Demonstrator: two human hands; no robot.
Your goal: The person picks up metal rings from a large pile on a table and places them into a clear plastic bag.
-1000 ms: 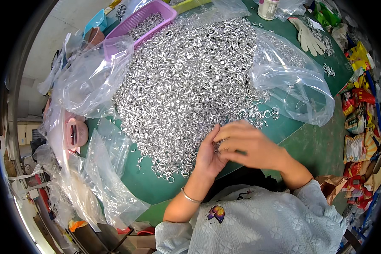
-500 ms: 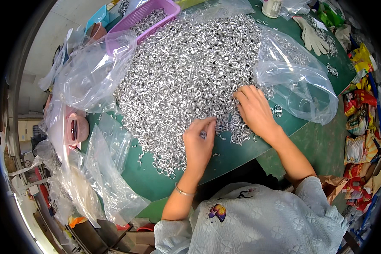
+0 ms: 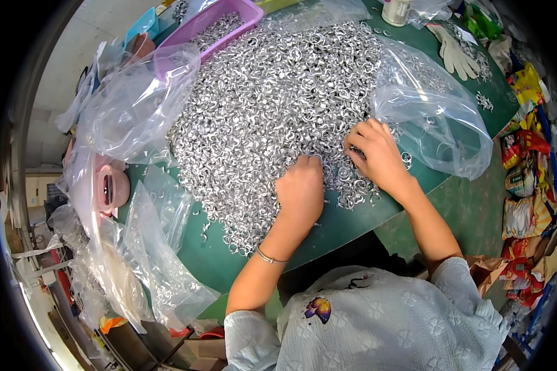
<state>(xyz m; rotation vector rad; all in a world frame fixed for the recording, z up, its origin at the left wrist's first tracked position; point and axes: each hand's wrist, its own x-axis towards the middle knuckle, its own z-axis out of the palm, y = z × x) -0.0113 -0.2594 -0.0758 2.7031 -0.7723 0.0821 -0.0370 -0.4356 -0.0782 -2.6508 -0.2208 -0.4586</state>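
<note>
A broad heap of small silver metal rings (image 3: 260, 105), many of them open like a C, covers the middle of the green table (image 3: 346, 229). At the heap's near edge my left hand (image 3: 302, 190) is closed, back upward, its fingertips bent down among the rings. What those fingers hold, if anything, is hidden. Farther right, my right hand (image 3: 377, 154) has its fingers curled toward the thumb at the heap's right edge; anything between them is too small to make out. A small cluster of rings (image 3: 351, 193) lies between the two hands.
A purple basket (image 3: 253, 13) holding more rings stands at the back left. Clear plastic bags (image 3: 436, 133) flank the heap, the right one with rings inside. A pink container (image 3: 112, 188) sits at the left edge. Beyond lie a white glove (image 3: 456, 55) and a white bottle (image 3: 396, 11).
My left hand has moved slightly right and up into the heap and turned its back upward. My right hand has shifted a little, with its fingers more curled.
</note>
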